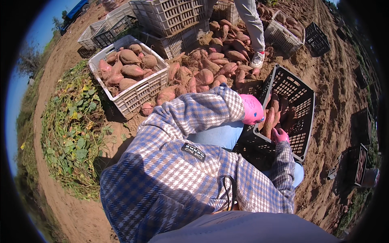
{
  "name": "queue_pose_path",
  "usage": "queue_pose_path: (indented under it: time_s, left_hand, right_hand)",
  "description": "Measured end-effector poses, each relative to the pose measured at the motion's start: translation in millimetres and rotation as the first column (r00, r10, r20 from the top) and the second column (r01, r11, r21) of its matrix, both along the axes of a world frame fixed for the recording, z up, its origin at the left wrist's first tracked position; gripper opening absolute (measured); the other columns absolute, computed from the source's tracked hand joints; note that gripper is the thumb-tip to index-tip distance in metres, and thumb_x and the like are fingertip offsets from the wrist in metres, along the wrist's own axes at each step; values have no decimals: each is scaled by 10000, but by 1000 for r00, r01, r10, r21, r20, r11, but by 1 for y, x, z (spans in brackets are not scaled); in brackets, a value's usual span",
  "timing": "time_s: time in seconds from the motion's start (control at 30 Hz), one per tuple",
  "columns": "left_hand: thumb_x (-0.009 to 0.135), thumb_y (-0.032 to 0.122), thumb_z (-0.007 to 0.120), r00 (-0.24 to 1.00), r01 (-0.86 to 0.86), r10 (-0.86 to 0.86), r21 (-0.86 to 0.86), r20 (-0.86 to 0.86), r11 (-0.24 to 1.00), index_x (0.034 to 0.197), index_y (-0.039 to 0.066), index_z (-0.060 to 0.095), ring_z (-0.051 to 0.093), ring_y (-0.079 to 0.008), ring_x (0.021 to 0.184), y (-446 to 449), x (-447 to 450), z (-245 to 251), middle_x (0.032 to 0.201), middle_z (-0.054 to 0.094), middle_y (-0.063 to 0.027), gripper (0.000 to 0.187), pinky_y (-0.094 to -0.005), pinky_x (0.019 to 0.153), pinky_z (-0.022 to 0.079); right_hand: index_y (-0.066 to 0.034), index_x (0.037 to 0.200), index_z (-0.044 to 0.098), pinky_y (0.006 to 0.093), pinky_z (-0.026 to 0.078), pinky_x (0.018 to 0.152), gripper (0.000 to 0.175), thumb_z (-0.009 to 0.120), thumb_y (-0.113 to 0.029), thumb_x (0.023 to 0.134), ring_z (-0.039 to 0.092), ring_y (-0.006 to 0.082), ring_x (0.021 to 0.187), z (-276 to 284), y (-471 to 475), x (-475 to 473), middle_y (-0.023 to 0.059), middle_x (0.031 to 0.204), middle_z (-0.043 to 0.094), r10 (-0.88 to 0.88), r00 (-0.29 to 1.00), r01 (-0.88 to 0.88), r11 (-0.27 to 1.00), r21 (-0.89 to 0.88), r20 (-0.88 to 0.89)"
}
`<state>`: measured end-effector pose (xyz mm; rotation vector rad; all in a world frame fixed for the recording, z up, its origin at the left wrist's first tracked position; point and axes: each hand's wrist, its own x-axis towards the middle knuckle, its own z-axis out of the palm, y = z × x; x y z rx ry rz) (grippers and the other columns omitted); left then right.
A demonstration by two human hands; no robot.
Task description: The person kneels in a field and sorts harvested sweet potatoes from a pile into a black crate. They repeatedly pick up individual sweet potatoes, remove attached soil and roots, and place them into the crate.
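A black plastic crate (299, 104) stands tilted in front of me, with several sweet potatoes (269, 121) inside. My left hand (253, 109), in a pink glove with a printed cuff, reaches over the crate's left rim. Its fingers are mostly hidden, so its hold does not show. At the crate's near side is my right hand (280, 135), also pink-gloved, with bent fingers against the lower end of a sweet potato. Whether it grips that sweet potato is unclear.
Loose sweet potatoes (209, 68) lie heaped beyond my left arm. A white crate (138, 91) full of them stands left, beside cut vines (76, 142). Stacked crates (170, 18) and another person's leg (250, 24) are behind. A filled crate (284, 38) stands far right.
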<state>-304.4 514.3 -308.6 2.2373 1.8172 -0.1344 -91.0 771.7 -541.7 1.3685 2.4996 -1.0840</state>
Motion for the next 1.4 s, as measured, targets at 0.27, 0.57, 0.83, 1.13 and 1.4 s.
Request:
queue_pose_path:
  time_s: [0.27,0.57,0.83,1.13,1.4]
  left_hand:
    - [867,260,616,998,-52,51,-73,-22,996,976,100,688,672,-341,837,-6,2,7,895,695,-109,206,-441,712,539]
    - [868,254,610,998,-52,49,-91,-40,994,984,91,713,685,-321,879,-5,4,14,940,713,-95,225,-425,738,554]
    - [856,252,625,997,-53,49,-73,-51,996,984,95,712,686,-318,866,-5,2,5,932,711,-91,221,-425,722,552]
    - [852,238,628,998,-42,38,-98,-47,994,996,92,716,688,-323,855,-4,3,14,921,712,-97,224,-432,718,551]
    - [857,253,619,999,-31,29,-58,-33,998,955,74,706,685,-325,831,-7,1,7,893,708,-97,222,-429,699,549]
  right_hand:
    - [-46,1087,672,363,497,873,503,664,-502,874,668,278,964,3,-10,-6,151,1036,702,34,999,-34,999,-12,4]
    - [-42,1080,666,367,498,866,493,660,-495,885,670,278,947,7,-9,-4,151,1025,702,30,999,-30,999,13,24]
    - [-47,1064,666,366,497,856,492,667,-501,876,665,286,930,2,-9,-4,143,1009,703,27,1000,-27,1000,-1,-5]
    - [-19,1011,666,316,522,688,403,673,-407,906,651,169,730,7,-12,-1,101,865,706,65,997,-60,990,126,-41]
    - [-52,1068,676,377,497,872,479,664,-489,873,660,307,985,8,-14,-5,160,1042,696,33,999,-32,999,37,-13]
